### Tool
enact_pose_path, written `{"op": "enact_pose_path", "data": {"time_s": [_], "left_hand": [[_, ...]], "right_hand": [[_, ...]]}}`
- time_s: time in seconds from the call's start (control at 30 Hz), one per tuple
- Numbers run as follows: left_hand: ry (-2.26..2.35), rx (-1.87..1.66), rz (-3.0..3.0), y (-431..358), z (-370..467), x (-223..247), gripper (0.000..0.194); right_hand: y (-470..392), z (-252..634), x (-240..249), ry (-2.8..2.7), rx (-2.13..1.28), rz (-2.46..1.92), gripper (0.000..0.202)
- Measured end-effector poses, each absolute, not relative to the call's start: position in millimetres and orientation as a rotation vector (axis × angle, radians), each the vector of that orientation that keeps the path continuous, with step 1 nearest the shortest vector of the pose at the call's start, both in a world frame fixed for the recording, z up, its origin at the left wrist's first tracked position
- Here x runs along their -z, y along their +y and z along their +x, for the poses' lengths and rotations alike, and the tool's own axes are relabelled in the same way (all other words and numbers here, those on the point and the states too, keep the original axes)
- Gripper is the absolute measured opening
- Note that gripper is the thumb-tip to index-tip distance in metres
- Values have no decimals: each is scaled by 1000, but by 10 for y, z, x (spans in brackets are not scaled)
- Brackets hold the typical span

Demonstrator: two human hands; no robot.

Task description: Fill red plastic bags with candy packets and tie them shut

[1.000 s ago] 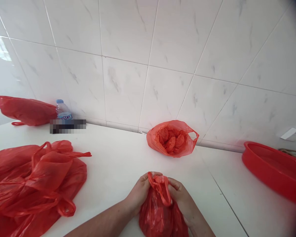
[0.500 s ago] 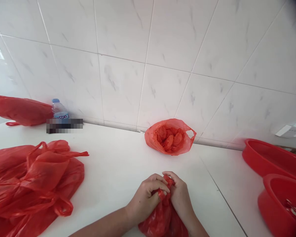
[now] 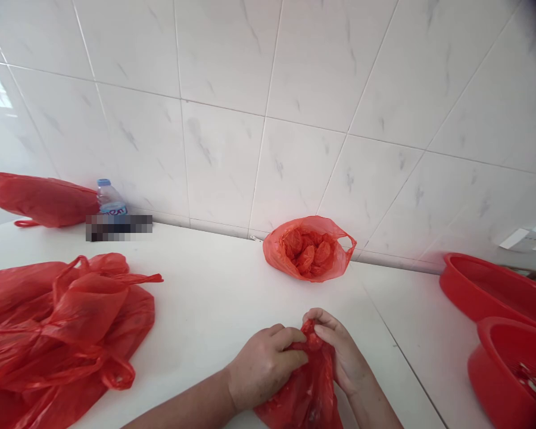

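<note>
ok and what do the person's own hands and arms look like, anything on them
The left hand and right hand are both bare, with no gloves, rings or watch in view. The visible forearms have no sleeves or cables.

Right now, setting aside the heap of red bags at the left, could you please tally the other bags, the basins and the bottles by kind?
Bags: 3 (held bag, open bag, back-left bag)
Basins: 2 (far basin, near basin)
Bottles: 1 (clear bottle)
Total: 6
</note>
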State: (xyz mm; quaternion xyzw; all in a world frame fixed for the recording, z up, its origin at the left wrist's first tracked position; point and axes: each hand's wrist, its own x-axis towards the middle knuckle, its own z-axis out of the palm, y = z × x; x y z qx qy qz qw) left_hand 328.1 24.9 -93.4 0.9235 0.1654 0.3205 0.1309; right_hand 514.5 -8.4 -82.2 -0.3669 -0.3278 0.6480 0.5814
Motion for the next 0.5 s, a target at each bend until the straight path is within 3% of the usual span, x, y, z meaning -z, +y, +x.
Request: {"op": "enact_pose_path", "data": {"time_s": [0.27, 0.5], "left_hand": [[363, -967, 2784, 251, 3271, 876, 31], [103, -792, 2562, -32, 3226, 686, 32]], "right_hand": [[-63, 5280, 804, -650, -1299, -929, 33], [67, 5354, 1043, -945, -819, -1501, 17]]}}
